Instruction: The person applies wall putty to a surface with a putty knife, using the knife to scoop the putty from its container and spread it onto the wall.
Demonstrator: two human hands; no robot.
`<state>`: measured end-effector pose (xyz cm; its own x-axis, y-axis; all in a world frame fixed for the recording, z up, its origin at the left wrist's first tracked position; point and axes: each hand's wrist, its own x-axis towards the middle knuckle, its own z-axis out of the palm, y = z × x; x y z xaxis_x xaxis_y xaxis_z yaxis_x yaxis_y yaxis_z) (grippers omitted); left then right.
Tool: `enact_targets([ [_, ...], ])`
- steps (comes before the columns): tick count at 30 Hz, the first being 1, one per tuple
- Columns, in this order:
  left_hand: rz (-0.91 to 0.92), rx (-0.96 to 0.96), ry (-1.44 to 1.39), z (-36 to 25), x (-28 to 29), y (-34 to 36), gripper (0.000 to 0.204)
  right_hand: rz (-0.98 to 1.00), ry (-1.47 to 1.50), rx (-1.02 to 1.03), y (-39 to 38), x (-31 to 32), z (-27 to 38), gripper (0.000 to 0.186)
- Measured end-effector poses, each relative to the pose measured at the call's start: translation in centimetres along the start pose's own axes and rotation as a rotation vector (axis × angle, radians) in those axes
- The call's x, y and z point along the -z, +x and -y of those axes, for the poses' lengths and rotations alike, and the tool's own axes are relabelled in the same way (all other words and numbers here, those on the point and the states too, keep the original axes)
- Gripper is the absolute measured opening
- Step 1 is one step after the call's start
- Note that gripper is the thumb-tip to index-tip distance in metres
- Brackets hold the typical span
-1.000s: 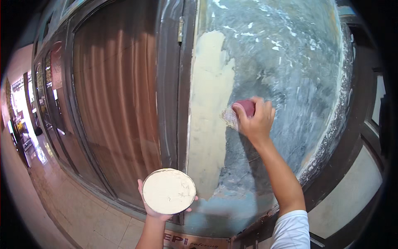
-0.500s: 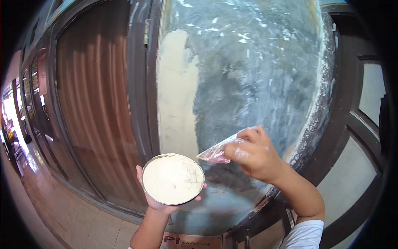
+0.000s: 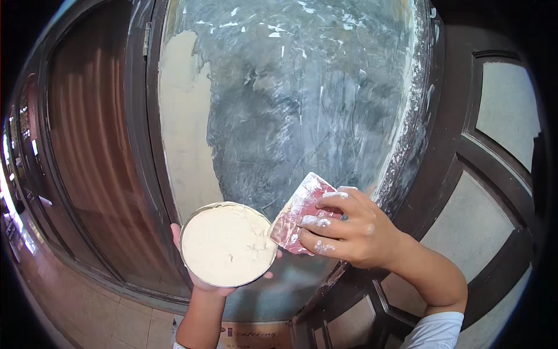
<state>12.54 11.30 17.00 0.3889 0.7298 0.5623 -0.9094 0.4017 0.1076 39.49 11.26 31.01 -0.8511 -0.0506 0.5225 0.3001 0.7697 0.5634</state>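
The left hand (image 3: 204, 285) bears a round, shallow container with a thin grey rim (image 3: 224, 285), filled with smooth cream paste (image 3: 218, 247). Its grip comes from underneath, thumb up the left side and fingertips showing at the right, probably to keep the open face turned up and the paste within reach. The right hand (image 3: 366, 235) has a narrow grip around a flat, maroon scraper smeared with white (image 3: 293, 218), fingers spread across its face, which likely steadies the blade. The scraper's lower left corner is at the container's right edge, where the paste is roughened. Both stand near, in front of a mottled blue-grey wall (image 3: 279, 110), whose left side carries an uneven cream strip (image 3: 183, 110).

The container covers the left palm and the low end of the strip. The right thumb is out of sight, apparently behind the scraper. Whether the corner presses into the paste or merely meets the rim is hard to tell. At far left, a brown curtain behind glass (image 3: 87, 134) fades into the dark border; the white sleeve (image 3: 436, 331) is cut off below.
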Motion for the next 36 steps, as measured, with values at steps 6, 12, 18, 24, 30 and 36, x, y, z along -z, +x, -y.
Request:
enact_targets([
  [6,-0.047,-0.01,0.097,2.0,-0.5,0.0,0.115,0.026,0.019,-0.025,-1.8,0.2,0.1,0.027],
  [12,-0.045,0.004,0.069,2.9,-0.9,-0.4,0.121,-0.022,0.033,-0.015,-2.2,0.2,0.4,0.026],
  [18,-0.114,-0.031,0.11,3.4,-1.3,-0.6,0.117,-0.042,0.038,0.004,-2.4,-0.1,0.3,0.028],
  [24,-0.078,0.034,0.133,2.9,-0.5,-0.7,0.122,-0.045,0.052,-0.007,-2.2,-0.3,0.5,0.029],
  [30,-0.035,0.054,0.14,2.2,-0.3,-0.7,0.124,-0.083,0.026,-0.114,-0.9,-0.6,0.1,0.024],
  [36,-0.042,0.049,0.119,0.0,0.5,-1.8,0.121,-0.165,-0.018,-0.276,5.0,-1.8,-4.2,0.022],
])
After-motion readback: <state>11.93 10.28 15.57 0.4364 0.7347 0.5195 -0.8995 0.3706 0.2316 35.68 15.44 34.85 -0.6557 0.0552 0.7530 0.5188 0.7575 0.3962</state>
